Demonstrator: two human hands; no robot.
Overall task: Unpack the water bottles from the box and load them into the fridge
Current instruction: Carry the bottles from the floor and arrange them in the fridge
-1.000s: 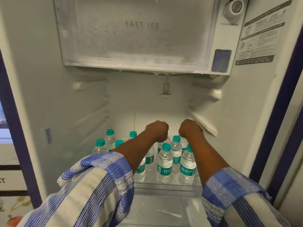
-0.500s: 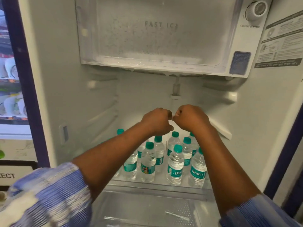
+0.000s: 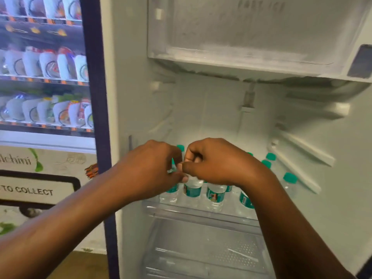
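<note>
I find the fridge standing open and filling most of my view. My view has swung left over the last second, so a vending machine now shows beside the fridge. The frosted freezer box sits at the top, a clear drawer at the bottom, and the glass shelf just above the drawer. The left hand and right hand, apart a second ago and deeper inside, have drawn together and back toward me. They now touch at the knuckles in front of the shelf. Both have their fingers curled; I cannot tell whether either pinches a cap or neck, since the hands hide what lies behind them. I judge this batch placed and the hands either nudging a front bottle or coming away for more; the box is out of view. The bottles stand upright on the shelf in close rows, as before, none tipped. They are small and clear with teal label bands. Their caps are teal and appear seated, though blur hides any finer detail.
</note>
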